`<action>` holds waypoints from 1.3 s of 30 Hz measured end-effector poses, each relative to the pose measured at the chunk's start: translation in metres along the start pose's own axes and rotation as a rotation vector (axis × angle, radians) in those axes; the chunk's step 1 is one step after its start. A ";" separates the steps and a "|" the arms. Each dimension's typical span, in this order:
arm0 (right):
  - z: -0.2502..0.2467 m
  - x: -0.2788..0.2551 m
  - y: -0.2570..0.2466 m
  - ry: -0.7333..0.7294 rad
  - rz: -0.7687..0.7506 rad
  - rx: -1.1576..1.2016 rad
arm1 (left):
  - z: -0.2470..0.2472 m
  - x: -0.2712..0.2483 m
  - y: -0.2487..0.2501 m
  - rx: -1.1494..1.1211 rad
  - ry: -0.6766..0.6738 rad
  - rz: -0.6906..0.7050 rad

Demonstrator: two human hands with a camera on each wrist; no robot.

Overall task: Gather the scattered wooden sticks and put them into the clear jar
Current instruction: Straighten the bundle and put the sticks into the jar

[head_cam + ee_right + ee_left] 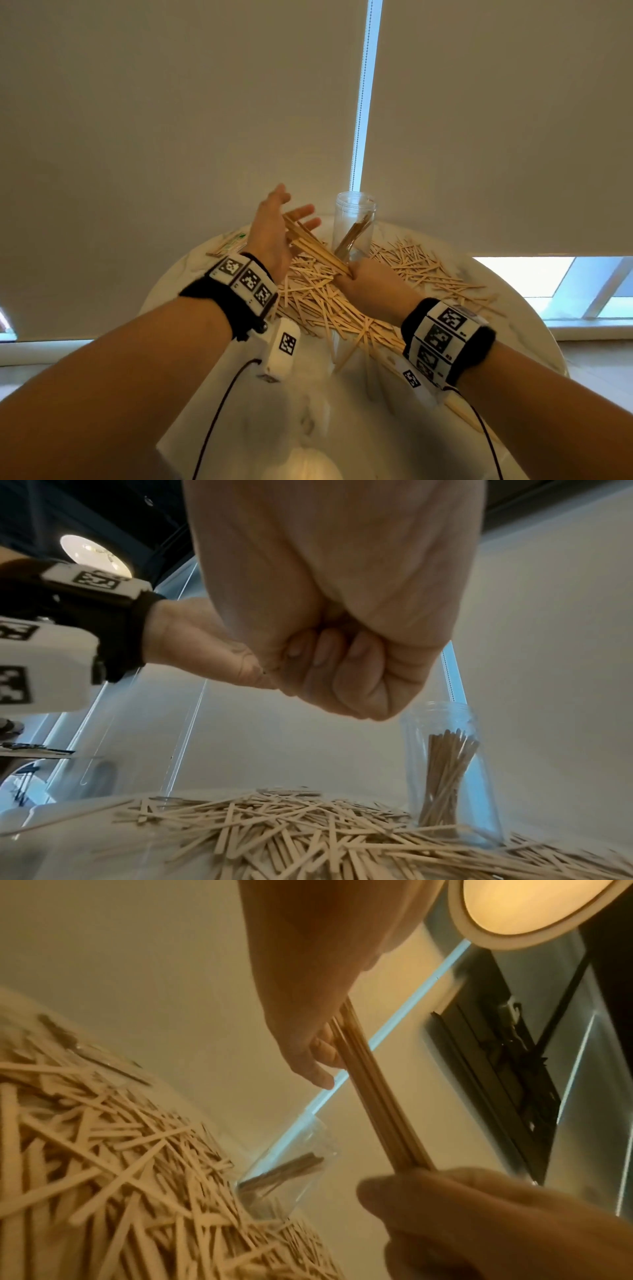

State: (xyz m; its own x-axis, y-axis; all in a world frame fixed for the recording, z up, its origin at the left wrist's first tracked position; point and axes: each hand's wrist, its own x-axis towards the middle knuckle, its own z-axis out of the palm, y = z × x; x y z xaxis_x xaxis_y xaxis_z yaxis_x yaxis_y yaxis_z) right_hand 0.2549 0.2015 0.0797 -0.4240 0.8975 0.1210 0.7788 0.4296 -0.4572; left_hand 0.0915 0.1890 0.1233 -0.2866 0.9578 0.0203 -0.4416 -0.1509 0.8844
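Right now: I am squaring up a bundle of sticks (pixel 313 245) in the air, above the table (pixel 342 428).
Right hand (pixel 368 277): fisted tight around the near end of the bundle, at about 5 o'clock from the jar (pixel 354 226).
Left hand (pixel 274 229): fingers straight and spread, palm laid against the far end of the bundle, at 9 o'clock from the jar; it steadies but does not clasp.
Jar: upright at 12 o'clock on the table, mouth uncovered, a small sheaf already leaning inside.
Loose pile (pixel 342 308): thick across the table's middle, running from 8 o'clock round to 3 o'clock and touching the jar's foot.
Risk, slipping: with only my right fist clamping, I judge the outer sticks could slide out once my left palm comes away.
Risk, tipping: the jar looks light; a fanned bundle catching its rim could knock it over.
Risk, jamming: the leaning sheaf inside may block new sticks.
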 end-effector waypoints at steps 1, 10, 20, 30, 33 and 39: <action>0.000 0.000 -0.001 0.002 -0.008 -0.017 | 0.000 0.000 0.000 0.047 -0.017 -0.028; -0.002 0.011 0.005 -0.019 0.023 -0.120 | -0.002 0.001 -0.023 0.615 0.005 0.082; -0.031 0.010 0.006 -0.013 -0.150 -0.020 | 0.005 0.018 -0.034 1.314 0.077 0.220; -0.111 0.063 0.034 0.240 -0.024 -0.138 | 0.034 0.100 -0.019 0.577 0.090 -0.048; -0.139 0.110 0.044 0.280 0.042 -0.302 | 0.036 0.135 -0.027 0.799 -0.007 -0.122; -0.131 0.200 0.036 0.067 0.023 -0.647 | 0.058 0.177 -0.052 1.084 -0.195 0.013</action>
State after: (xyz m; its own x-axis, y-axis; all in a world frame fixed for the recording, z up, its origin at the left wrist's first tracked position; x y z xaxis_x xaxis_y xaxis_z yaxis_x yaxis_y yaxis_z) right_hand 0.2590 0.4091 0.2031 -0.3907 0.9024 0.1817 0.9172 0.3647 0.1607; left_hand 0.1130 0.3808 0.1080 -0.1043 0.9943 0.0213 0.5679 0.0419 0.8220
